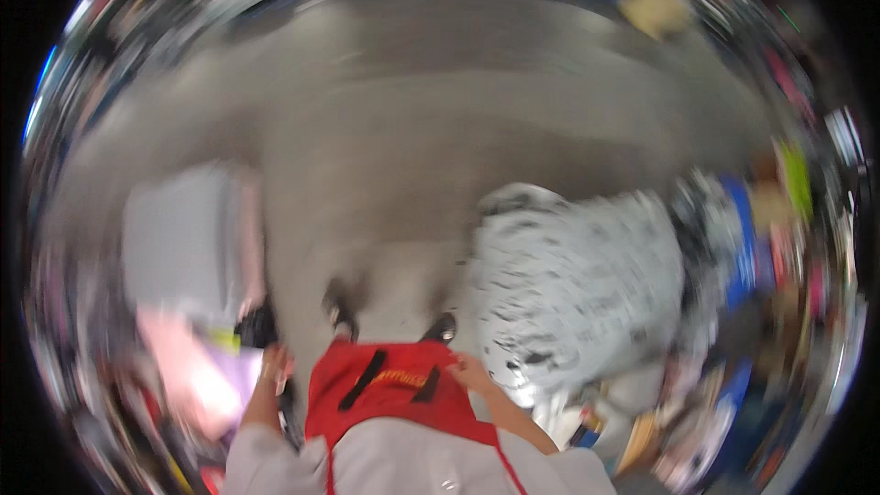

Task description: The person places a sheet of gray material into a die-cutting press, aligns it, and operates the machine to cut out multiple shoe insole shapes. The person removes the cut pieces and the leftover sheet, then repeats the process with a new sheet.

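Observation:
I stand in a red apron (394,394) with dark strips and yellow print on its front, worn over a light grey top. At the apron's right edge is my right hand (469,373); the blur hides whether its fingers grip the cloth. My left hand (275,364) hangs on the other side, close to a black object (257,325) at the edge of a pile. Its fingers are smeared by motion, and I cannot make out anything in them.
On the left stand a grey box-like block (179,238) and a pink item (188,367). A large, light grey patterned bundle (577,284) bulges on the right, beside blue and green goods. Grey floor (394,128) stretches ahead, with a yellowish object (655,7) far off.

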A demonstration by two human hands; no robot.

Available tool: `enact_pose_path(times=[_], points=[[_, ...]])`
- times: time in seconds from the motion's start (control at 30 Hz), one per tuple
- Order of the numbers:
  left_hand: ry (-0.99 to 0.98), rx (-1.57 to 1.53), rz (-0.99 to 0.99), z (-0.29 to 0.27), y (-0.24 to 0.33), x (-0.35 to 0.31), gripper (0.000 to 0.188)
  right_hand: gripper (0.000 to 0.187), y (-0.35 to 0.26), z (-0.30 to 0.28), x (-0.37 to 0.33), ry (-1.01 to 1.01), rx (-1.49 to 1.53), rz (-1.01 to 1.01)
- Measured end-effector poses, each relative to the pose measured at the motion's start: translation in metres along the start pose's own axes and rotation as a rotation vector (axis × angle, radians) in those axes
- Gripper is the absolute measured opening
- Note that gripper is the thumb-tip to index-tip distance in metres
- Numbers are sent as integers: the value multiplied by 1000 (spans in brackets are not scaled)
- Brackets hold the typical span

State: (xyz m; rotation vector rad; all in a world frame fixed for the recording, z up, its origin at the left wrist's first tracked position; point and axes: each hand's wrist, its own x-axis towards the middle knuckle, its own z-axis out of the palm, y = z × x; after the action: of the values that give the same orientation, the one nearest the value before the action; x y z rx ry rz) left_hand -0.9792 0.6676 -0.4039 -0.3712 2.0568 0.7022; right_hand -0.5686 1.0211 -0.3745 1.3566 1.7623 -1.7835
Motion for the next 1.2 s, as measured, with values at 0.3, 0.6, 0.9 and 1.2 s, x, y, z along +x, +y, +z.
enact_pose_path(times=[0.3, 0.6, 0.9, 1.2], points=[[305, -798, -110, -18, 1, 122, 24, 32, -82, 25, 37, 197, 171, 285], [799, -1075, -503, -158, -13, 299, 55, 38, -255, 129, 39, -146, -439, 400], [585, -1461, -541, -191, 0, 284, 55, 34, -381, 178, 89, -95, -288, 189], [728, -892, 195, -318, 123, 140, 45, 33, -350, 149, 113, -189, -642, 180]])
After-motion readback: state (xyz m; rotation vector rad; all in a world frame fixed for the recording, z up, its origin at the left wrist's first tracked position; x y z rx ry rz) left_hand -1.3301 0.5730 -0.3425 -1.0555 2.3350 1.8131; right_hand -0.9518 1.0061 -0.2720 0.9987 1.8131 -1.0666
